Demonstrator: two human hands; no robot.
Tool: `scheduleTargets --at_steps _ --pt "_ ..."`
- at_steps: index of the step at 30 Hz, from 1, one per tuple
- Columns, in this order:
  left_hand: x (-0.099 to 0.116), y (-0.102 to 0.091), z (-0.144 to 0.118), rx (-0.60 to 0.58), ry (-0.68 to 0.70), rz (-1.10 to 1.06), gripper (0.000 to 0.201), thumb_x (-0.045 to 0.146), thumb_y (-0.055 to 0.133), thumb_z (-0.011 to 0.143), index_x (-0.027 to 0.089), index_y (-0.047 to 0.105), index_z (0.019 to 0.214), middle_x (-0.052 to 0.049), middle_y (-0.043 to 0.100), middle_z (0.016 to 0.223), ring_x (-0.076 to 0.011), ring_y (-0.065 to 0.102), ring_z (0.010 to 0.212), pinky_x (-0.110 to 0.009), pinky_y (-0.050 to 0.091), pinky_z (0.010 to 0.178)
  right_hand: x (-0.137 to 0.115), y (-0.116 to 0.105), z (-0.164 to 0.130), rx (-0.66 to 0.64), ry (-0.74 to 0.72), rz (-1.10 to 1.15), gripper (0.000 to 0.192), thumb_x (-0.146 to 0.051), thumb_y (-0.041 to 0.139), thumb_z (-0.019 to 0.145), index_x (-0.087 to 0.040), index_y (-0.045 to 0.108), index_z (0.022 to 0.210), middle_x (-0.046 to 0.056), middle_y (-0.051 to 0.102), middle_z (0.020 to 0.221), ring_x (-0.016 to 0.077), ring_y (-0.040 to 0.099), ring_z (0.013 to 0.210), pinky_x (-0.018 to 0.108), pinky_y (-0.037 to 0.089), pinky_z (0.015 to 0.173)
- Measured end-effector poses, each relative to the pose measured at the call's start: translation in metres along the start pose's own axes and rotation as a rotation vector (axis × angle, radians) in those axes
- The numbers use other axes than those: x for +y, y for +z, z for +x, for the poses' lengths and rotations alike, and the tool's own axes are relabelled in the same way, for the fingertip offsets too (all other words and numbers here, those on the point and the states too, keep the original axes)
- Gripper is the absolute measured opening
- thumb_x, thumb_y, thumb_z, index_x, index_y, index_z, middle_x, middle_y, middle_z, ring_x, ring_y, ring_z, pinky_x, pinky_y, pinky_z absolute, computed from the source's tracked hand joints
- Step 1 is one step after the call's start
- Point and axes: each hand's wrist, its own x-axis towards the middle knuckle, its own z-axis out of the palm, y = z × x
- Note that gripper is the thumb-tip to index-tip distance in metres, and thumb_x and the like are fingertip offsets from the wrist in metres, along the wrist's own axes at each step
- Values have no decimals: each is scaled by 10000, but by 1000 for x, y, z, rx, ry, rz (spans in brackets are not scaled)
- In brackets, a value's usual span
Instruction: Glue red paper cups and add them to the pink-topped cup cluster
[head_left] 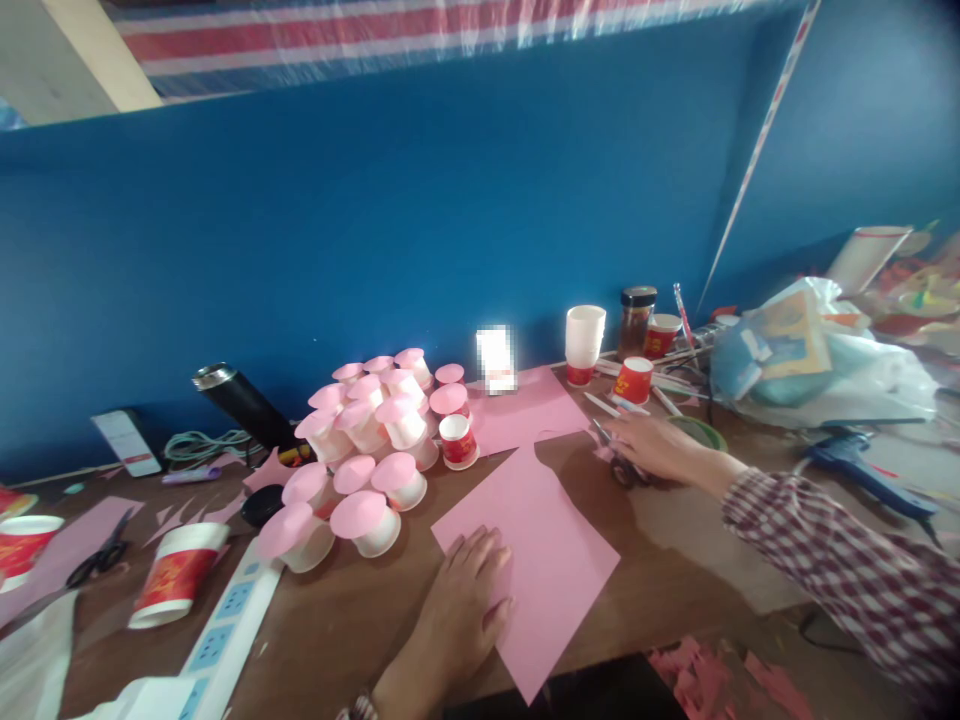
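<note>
Left hand (459,600) flat on pink paper sheet (551,560). Right hand (652,447) over scissors (616,460), beyond sheet. Pink-capped paper cups (367,440) cluster left of left hand; glue gun (862,470) right of right hand.

Flat pink paper sheet (551,560) under left hand (461,600); red-white checked sleeve (832,560) behind right hand (656,445); matt blue wall (420,230) beyond.

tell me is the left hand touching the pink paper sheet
Touching. The head view shows the left hand lying flat with its fingers on the near edge of the pink paper sheet on the table.
</note>
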Motion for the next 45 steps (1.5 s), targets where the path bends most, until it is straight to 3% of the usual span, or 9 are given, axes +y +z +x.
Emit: scheduleTargets --at_steps 6,9,12,18,24,28,31,38,45 --pt "-2 2 -3 -1 1 8 501 224 536 866 188 514 1365 -123 485 1486 -286 401 1410 -545 348 1160 -53 10 -18 12 -158 85 335 -210 474 942 -169 643 1229 134 691 1211 286 661 1083 436 521 942" --pt "-4 5 -3 12 8 18 493 362 512 922 184 512 1381 -134 480 1489 -296 419 1397 -550 363 1147 -80 19 -30 -31 -241 202 366 -247 529 927 -192 625 1276 111 647 1301 272 636 1138 407 519 991" --pt "-5 8 -3 42 8 33 543 485 473 940 188 509 1394 -132 482 1488 -300 435 1385 -541 389 1132 -93 24 -37 -31 -200 233 360 -260 512 941 -253 641 1276 74 630 1339 287 593 1214 431 476 1064" --pt "-2 12 -3 84 13 78 533 488 466 945 181 535 1375 -133 508 1465 -317 464 1364 -550 439 1089 -78 19 -47 27 -124 234 381 -221 536 900 -232 651 1264 84 649 1308 292 588 1210 435 466 1073" --pt "-1 12 -3 126 1 62 517 476 486 940 196 539 1371 -127 514 1461 -306 469 1362 -541 435 1098 -27 21 -67 214 34 124 340 -213 494 904 -202 650 1206 108 653 1270 276 578 1185 467 476 1028" --pt "0 11 -3 122 -10 49 535 500 465 946 190 528 1378 -128 506 1468 -299 466 1365 -545 426 1106 7 26 -80 245 149 -4 269 -231 454 920 -212 713 990 108 691 1121 289 604 1088 456 504 936" --pt "0 13 -3 117 -20 43 534 502 453 952 190 523 1380 -127 498 1475 -294 456 1373 -546 414 1116 19 30 -86 231 160 -35 274 -233 458 911 -223 704 1031 96 665 1191 286 604 1090 435 513 885" --pt "4 4 -4 104 -21 -3 517 497 481 941 187 545 1350 -136 520 1452 -305 468 1358 -553 403 1118 6 25 -74 259 152 -152 258 -217 470 901 -196 694 1027 134 697 1104 336 567 1118 495 451 969" --pt "4 -20 31 132 -206 18 308 213 477 935 222 611 1212 -91 654 1244 -241 626 1135 -420 529 978 -30 29 -48 23 198 -111 307 -203 406 956 -145 636 1150 166 687 1106 263 693 879 351 525 743"
